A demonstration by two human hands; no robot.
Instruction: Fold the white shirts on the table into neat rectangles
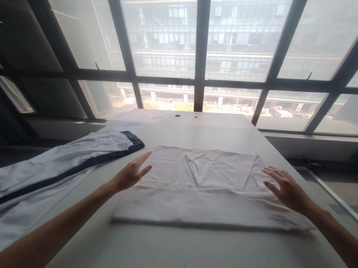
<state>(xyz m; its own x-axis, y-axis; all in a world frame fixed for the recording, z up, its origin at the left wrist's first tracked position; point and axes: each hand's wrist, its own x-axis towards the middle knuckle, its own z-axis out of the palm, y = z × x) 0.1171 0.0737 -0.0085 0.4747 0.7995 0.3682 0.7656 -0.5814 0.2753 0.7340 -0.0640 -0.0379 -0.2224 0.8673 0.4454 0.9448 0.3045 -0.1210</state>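
A white garment, perhaps a shirt [195, 203], lies folded on the white table [157, 263] in front of me. Its near part forms a smooth band, while the far part shows creases and a small pointed flap. My left hand [131, 173] is at the garment's left edge, fingers stretched out and thumb apart. At the opposite side, my right hand [284, 188] reaches over the right edge with fingers spread. Neither hand grips the cloth; whether the fingertips touch it I cannot tell.
On the table's left side lies a pile of white clothes [57, 161] with a dark navy garment [92, 160] among them, hanging toward the near left. Tall windows [243, 35] with dark frames stand beyond the far end. A white bar [342, 204] runs low at the right.
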